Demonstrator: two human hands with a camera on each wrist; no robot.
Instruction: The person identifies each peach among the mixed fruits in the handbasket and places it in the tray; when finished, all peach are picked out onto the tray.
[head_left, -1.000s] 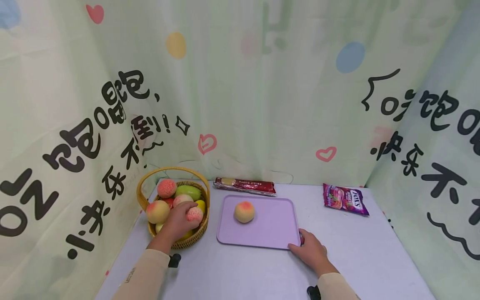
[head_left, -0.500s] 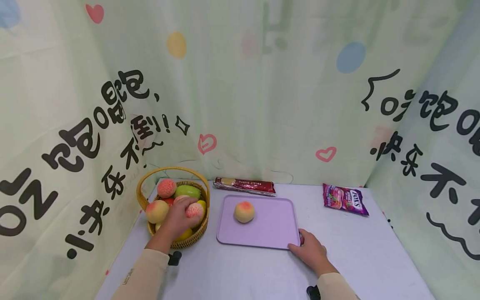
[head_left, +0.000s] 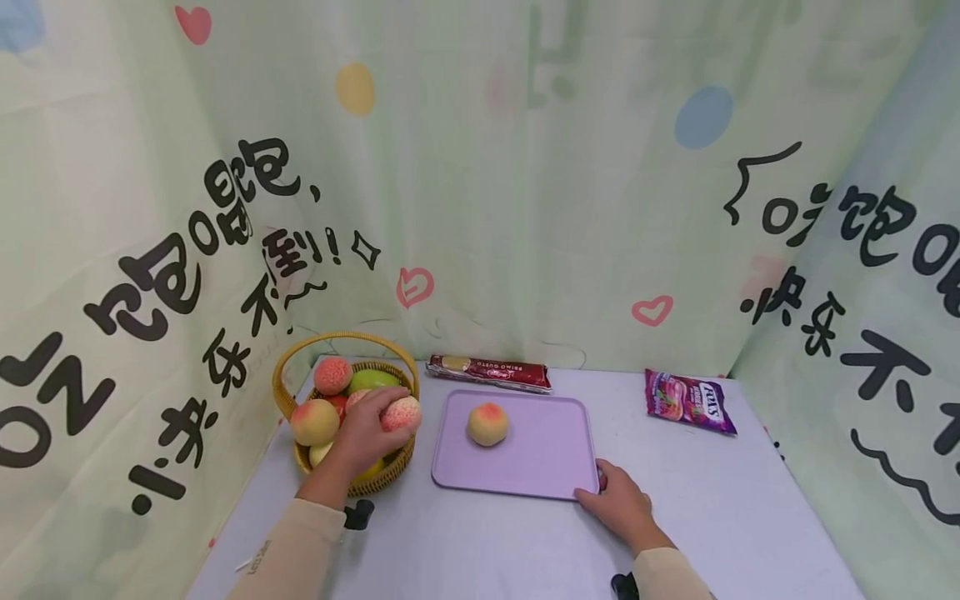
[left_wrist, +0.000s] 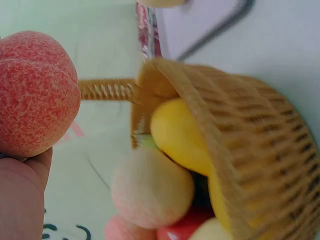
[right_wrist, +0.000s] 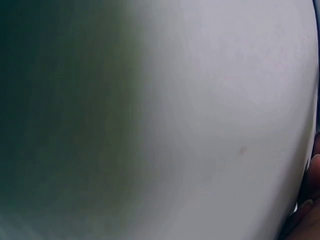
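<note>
My left hand (head_left: 367, 433) grips a speckled pink-red peach (head_left: 402, 413) over the right rim of the wicker basket (head_left: 390, 479). In the left wrist view the same peach (left_wrist: 37, 95) shows at the left, raised above the basket's fruit. Inside the basket sit more peaches (head_left: 315, 422), a green fruit (head_left: 375, 382) and yellow fruit (left_wrist: 181, 135). My right hand (head_left: 622, 504) holds the near right corner of the purple tray (head_left: 547, 450), thumb on top of its edge. A yellow peach with a red top (head_left: 488, 424) rests on the tray's left half.
Behind the tray lies a long dark red snack packet (head_left: 489, 372). A purple candy bag (head_left: 690, 402) lies at the back right of the white table (head_left: 480, 550). The basket's tall arched handle (head_left: 345, 335) rises at the left. A printed curtain (head_left: 525, 208) encloses the table.
My left hand has lifted the speckled peach from among the fruit and moved it right, to the basket's rim. The right hand keeps its place on the tray.
</note>
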